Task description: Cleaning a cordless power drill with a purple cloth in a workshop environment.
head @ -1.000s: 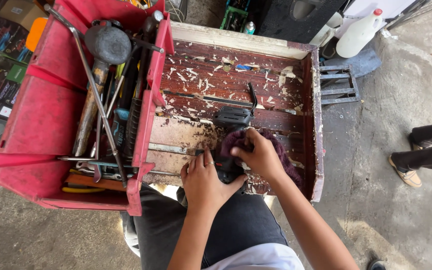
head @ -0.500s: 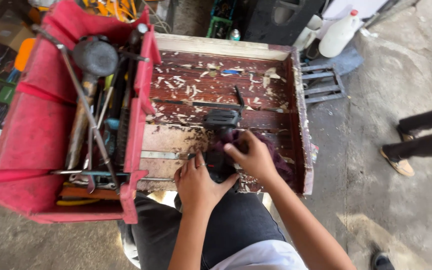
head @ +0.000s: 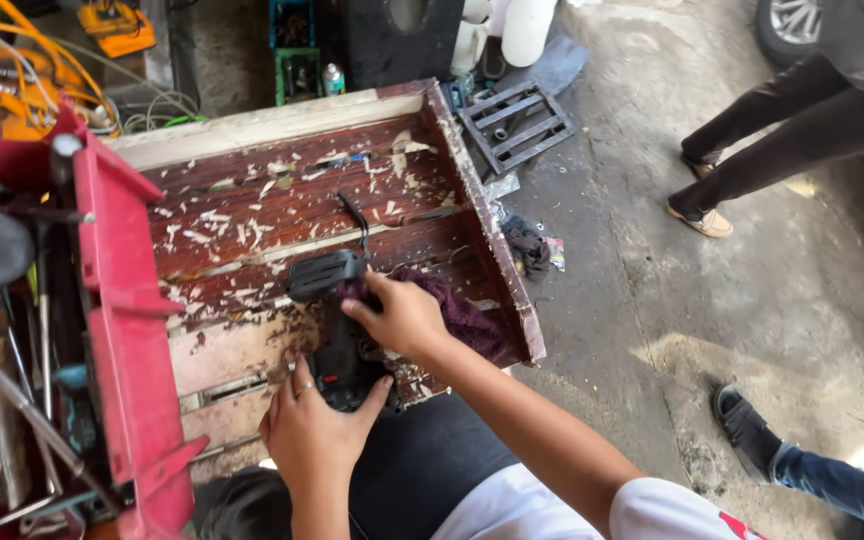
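On the wooden panel (head: pixel 282 205), nearest the person, the left hand (head: pixel 314 432) wraps the near end of a black power tool (head: pixel 337 330). Just beyond, the right hand (head: pixel 404 315) presses a maroon rag (head: pixel 467 320) against the tool's middle, fingers curled.

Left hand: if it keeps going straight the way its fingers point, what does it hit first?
The left hand points up the frame and already touches the black power tool. The tool's body is first in line; beyond it lies the chip-strewn wooden panel. Depth is hard to judge.
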